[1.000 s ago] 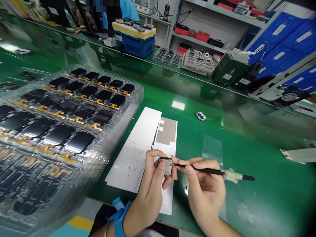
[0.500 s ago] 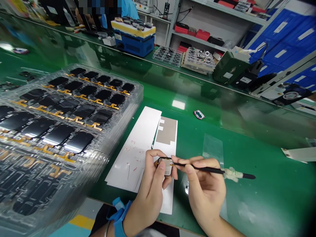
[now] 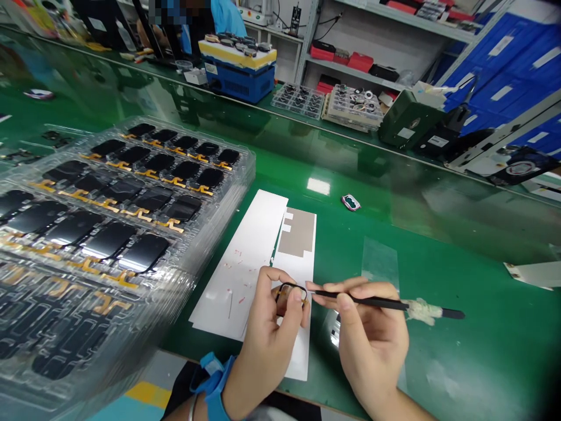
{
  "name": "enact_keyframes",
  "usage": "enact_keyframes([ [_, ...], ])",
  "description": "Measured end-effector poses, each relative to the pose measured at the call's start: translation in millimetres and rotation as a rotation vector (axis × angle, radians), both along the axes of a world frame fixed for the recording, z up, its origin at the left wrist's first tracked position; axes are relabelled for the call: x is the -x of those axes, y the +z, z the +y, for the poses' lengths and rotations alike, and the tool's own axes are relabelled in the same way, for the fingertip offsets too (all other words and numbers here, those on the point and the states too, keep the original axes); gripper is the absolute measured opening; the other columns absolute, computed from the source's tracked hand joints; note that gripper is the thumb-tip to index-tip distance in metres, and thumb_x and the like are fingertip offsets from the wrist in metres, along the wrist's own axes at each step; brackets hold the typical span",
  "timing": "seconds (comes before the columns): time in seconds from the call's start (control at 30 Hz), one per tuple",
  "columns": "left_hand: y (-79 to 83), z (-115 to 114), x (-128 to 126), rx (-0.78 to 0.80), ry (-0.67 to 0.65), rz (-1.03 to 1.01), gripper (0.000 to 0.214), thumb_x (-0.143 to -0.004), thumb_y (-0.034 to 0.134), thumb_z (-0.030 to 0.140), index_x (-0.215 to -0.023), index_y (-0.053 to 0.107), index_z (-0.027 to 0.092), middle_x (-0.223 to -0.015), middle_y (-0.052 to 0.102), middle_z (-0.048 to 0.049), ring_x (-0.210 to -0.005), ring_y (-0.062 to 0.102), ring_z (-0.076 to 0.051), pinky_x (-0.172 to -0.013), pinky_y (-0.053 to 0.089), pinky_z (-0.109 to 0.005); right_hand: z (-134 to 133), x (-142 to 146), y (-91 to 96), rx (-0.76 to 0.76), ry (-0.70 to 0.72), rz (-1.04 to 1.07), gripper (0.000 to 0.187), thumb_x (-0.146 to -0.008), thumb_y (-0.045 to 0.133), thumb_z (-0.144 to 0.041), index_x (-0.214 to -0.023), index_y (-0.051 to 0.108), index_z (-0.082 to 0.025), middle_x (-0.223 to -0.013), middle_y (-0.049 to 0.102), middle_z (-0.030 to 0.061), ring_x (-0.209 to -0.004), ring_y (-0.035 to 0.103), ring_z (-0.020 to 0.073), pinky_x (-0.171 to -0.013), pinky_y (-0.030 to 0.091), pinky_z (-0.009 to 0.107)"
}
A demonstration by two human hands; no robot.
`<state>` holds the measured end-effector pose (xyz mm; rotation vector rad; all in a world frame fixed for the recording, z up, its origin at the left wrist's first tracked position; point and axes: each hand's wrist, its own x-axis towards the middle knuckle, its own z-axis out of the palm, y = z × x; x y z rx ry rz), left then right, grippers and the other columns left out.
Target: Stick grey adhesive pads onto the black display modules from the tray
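Note:
My left hand (image 3: 272, 333) is closed around a small watch screen (image 3: 284, 287) with a dark rim and a bit of orange flex cable. The thumb lies across it and hides much of its surface. In my right hand (image 3: 372, 333) is a pair of black tweezers (image 3: 381, 302), held like a pen, with pale tape bound around the rear part. Their tips point left, close beside the screen; whether they touch it I cannot tell. Beneath the hands lie a white sheet (image 3: 243, 251) with small red scraps and a narrower sheet with a grey patch (image 3: 298, 237).
A stack of clear trays (image 3: 245, 175) with rows of black screens fills the left. A clear film (image 3: 380, 260) lies right of the sheets, with a small ring-shaped part (image 3: 350, 202) beyond. A blue machine (image 3: 241, 79), a person and shelves stand behind.
The screen has tilted in my left hand, and its pale back has turned out of view under the thumb. My right hand and the tweezers have shifted slightly right.

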<state>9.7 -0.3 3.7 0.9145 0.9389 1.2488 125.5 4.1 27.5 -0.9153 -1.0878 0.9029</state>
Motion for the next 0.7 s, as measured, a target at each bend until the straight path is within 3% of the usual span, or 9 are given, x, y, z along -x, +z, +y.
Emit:
enact_keyframes([
  [0.27,-0.9,1,-1,-0.010,-0.065,0.058,0.016,-0.100,0.049,0.034,-0.094,0.037,0.026,-0.062,0.042,0.0094,-0.056,0.040,-0.008,-0.051,0.032,-0.017,15,-13,-0.6,0.002,-0.125,0.014,0.010,-0.090,0.061,-0.012,-0.093,0.058,-0.021,-0.087,0.068,0.0008,-0.089,0.074,0.0203,-0.080,0.061,0.032],
  [0.5,7.2,0,0,0.097,-0.126,-0.004,0.024,-0.104,0.031,0.043,-0.092,0.039,0.024,-0.066,0.045,0.0059,-0.060,0.043,-0.010,-0.059,0.036,-0.022,19,-15,-5.6,0.070,-0.035,0.043,0.006,-0.093,0.058,-0.018,-0.095,0.061,-0.022,-0.088,0.068,0.0006,-0.089,0.072,0.0175,-0.082,0.056,0.032],
  [0.63,5.7,1,1,0.083,-0.202,0.015,0.018,-0.102,0.040,0.043,-0.098,0.037,0.025,-0.068,0.045,0.0062,-0.063,0.044,-0.011,-0.061,0.036,-0.023,20,-17,-10.7,0.099,0.044,-0.006,0.011,-0.094,0.054,-0.019,-0.094,0.064,-0.022,-0.087,0.066,0.0005,-0.085,0.068,0.0156,-0.083,0.052,0.032],
  [0.7,4.2,0,1,0.065,-0.241,0.043,0.016,-0.102,0.042,0.040,-0.102,0.035,0.026,-0.070,0.046,0.0060,-0.066,0.044,-0.012,-0.062,0.036,-0.024,21,-19,-12.0,0.096,0.055,-0.071,0.017,-0.095,0.051,-0.019,-0.089,0.066,-0.021,-0.083,0.062,-0.0002,-0.075,0.062,0.0120,-0.074,0.049,0.027],
])
